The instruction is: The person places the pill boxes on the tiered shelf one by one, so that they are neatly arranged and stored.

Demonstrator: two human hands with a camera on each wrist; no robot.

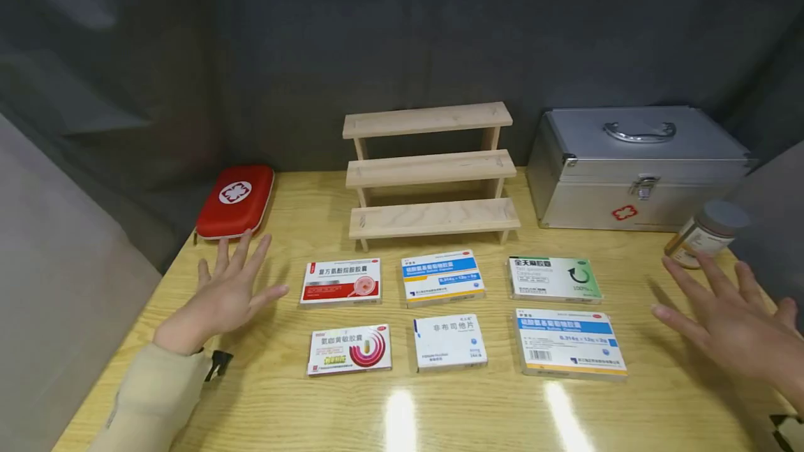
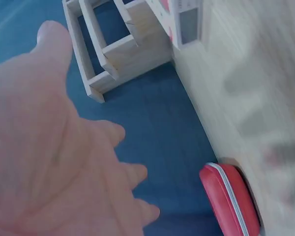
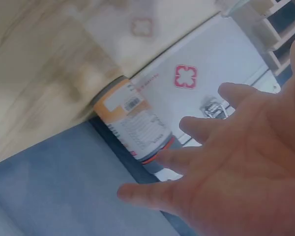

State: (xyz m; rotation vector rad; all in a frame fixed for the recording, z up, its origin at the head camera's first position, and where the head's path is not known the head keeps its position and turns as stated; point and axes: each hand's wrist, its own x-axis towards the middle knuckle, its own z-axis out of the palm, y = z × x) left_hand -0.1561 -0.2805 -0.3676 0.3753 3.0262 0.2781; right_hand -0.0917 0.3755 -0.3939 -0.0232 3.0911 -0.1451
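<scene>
My left hand (image 1: 220, 293), fingers spread and holding nothing, hovers over the left side of the table, below a red zipped first-aid case (image 1: 235, 199). On the right, my right hand (image 1: 731, 319) is likewise spread and free, just in front of a pill bottle (image 1: 702, 234) with a grey cap. Between the hands lie several flat medicine boxes in two rows. The back row has a red-and-white box (image 1: 341, 282), a blue-and-white box (image 1: 442, 277) and a green-and-white box (image 1: 554, 279). In front are a pink-swirl box (image 1: 349, 350), a plain white box (image 1: 449, 342) and another blue-and-white box (image 1: 570, 342).
A three-step wooden rack (image 1: 433, 219) stands behind the boxes. At the back right sits a silver first-aid chest (image 1: 641, 180) with its lid down and a handle on top. A dark curtain (image 1: 402, 33) hangs behind the wooden table (image 1: 270, 410).
</scene>
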